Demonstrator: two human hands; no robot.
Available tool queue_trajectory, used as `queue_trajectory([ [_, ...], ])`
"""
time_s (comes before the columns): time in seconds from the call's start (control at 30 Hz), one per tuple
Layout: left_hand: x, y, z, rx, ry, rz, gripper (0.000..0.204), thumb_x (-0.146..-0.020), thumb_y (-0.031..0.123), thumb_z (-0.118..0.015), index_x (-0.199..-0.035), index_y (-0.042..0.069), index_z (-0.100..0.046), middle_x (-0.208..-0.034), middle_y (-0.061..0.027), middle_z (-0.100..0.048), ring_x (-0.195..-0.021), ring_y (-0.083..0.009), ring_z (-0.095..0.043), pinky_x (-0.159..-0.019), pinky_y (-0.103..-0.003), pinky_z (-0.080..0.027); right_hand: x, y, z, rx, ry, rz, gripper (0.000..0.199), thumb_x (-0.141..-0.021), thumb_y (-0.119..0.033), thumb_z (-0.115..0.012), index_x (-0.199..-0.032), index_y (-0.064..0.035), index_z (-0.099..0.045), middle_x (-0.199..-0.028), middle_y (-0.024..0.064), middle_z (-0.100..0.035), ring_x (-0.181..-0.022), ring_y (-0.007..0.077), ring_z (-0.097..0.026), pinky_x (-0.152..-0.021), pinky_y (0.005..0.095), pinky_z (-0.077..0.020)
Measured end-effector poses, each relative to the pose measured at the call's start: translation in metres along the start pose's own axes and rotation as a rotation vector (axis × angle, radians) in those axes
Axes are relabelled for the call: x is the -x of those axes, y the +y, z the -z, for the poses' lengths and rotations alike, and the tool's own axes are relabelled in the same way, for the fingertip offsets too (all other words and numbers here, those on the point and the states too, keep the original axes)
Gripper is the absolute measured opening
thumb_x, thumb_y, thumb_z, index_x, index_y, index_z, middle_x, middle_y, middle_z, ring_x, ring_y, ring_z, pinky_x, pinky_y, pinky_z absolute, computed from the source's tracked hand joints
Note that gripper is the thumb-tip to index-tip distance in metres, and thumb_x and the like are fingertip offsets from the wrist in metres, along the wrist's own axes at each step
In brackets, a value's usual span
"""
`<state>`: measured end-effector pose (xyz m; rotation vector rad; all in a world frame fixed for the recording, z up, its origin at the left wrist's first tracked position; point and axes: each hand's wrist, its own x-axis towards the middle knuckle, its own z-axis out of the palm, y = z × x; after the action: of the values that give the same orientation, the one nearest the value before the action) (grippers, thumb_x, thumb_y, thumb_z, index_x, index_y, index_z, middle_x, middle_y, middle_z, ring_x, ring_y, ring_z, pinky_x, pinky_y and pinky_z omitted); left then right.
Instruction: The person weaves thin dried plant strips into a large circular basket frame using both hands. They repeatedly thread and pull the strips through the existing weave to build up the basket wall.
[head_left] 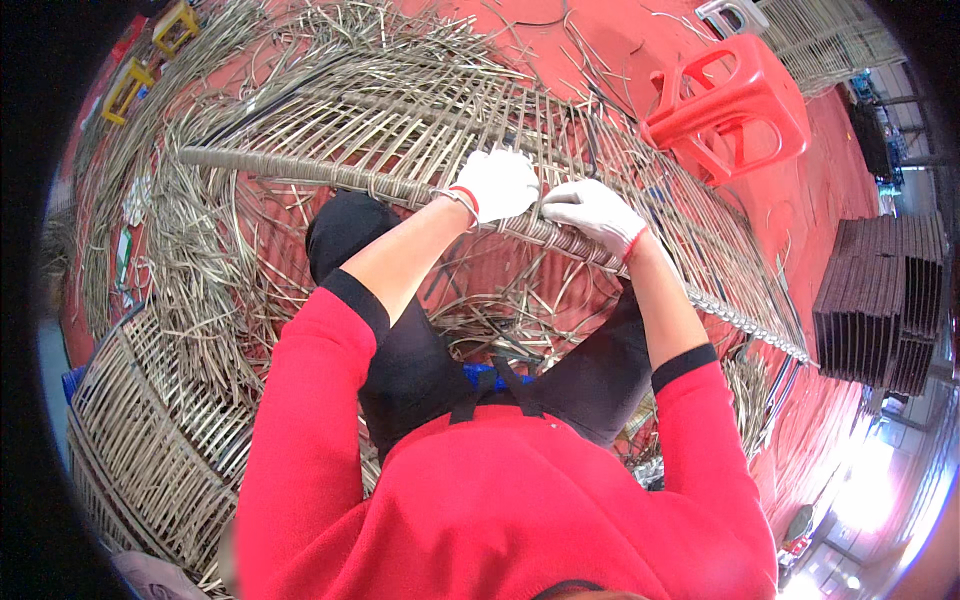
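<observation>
As the head view looks down past a red-sleeved, dark-trousered person, a broad openwork panel of grey-brown woven strips (395, 125) spans the space before the knees, its near edge bound into a thick wrapped rim (290, 168). The left hand (497, 185), in a white knit glove with red wrist edging, is bent over this near edge, around its middle; the fingertips are hidden, so I cannot tell how tightly it closes. Just beside it, the right hand (595, 213), gloved alike, lies on the same edge with fingers drawn narrow and pointing toward the left; whether they pinch a strip cannot be told.

Beyond the panel's far right side is a red plastic stool (785, 100) on the red floor (840, 180). Loose dry strips (200, 240) heap past the panel's left end; nearer the person lies a second slatted panel (160, 420).
</observation>
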<state>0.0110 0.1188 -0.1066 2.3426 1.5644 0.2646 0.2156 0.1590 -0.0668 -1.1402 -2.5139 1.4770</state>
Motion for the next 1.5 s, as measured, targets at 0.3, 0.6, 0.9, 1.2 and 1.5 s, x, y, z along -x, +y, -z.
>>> queue_trajectory([
  [0.3,0.006,-0.018,0.035,-0.038,0.282,0.042,0.034,-0.095,0.043,-0.060,-0.093,0.013,-0.077,-0.103,-0.0057,-0.071,-0.103,-0.0274,-0.067,-0.090,-0.048,-0.050,0.000,-0.020,0.001,0.119,0.220,0.130,0.039,-0.097,-0.039,-0.060,-0.122,-0.0115,-0.072,-0.105,0.0119,-0.075,-0.107,0.0271,-0.069,-0.093,0.0383,-0.0524],
  [0.6,0.019,-0.038,0.025,-0.284,0.188,0.147,0.025,-0.090,0.033,-0.060,-0.091,0.012,-0.075,-0.097,-0.0088,-0.073,-0.095,-0.0282,-0.070,-0.083,-0.046,-0.049,-0.033,-0.032,-0.053,0.717,0.389,0.057,0.028,-0.091,-0.029,-0.057,-0.095,-0.0124,-0.079,-0.085,0.0158,-0.075,-0.081,0.0348,-0.073,-0.071,0.0500,-0.0561],
  [0.9,0.030,-0.051,0.011,0.031,-0.010,0.165,0.032,-0.094,0.034,-0.058,-0.104,0.010,-0.077,-0.119,-0.0098,-0.073,-0.112,-0.0307,-0.067,-0.099,-0.044,-0.051,-0.057,-0.037,-0.033,0.824,-0.029,0.068,0.032,-0.085,-0.016,-0.054,-0.104,-0.0107,-0.080,-0.099,0.0173,-0.076,-0.093,0.0344,-0.074,-0.081,0.0461,-0.0581],
  [1.2,0.034,-0.046,0.029,0.220,-0.059,0.186,0.041,-0.097,0.046,-0.048,-0.103,0.020,-0.080,-0.110,-0.0063,-0.075,-0.106,-0.0289,-0.069,-0.092,-0.045,-0.052,-0.042,-0.008,-0.028,-0.350,-0.152,-0.006,0.038,-0.085,-0.011,-0.059,-0.119,-0.0008,-0.072,-0.117,0.0063,-0.073,-0.104,0.0138,-0.063,-0.095,0.0289,-0.0485],
  [1.5,0.035,-0.028,0.040,-0.207,0.278,0.132,0.043,-0.096,0.050,-0.059,-0.093,0.011,-0.077,-0.090,-0.0123,-0.075,-0.089,-0.0355,-0.071,-0.091,-0.046,-0.053,-0.039,-0.028,-0.020,0.275,0.240,0.143,0.040,-0.095,-0.047,-0.058,-0.109,-0.0144,-0.076,-0.106,0.0134,-0.074,-0.101,0.0335,-0.070,-0.089,0.0433,-0.0535],
])
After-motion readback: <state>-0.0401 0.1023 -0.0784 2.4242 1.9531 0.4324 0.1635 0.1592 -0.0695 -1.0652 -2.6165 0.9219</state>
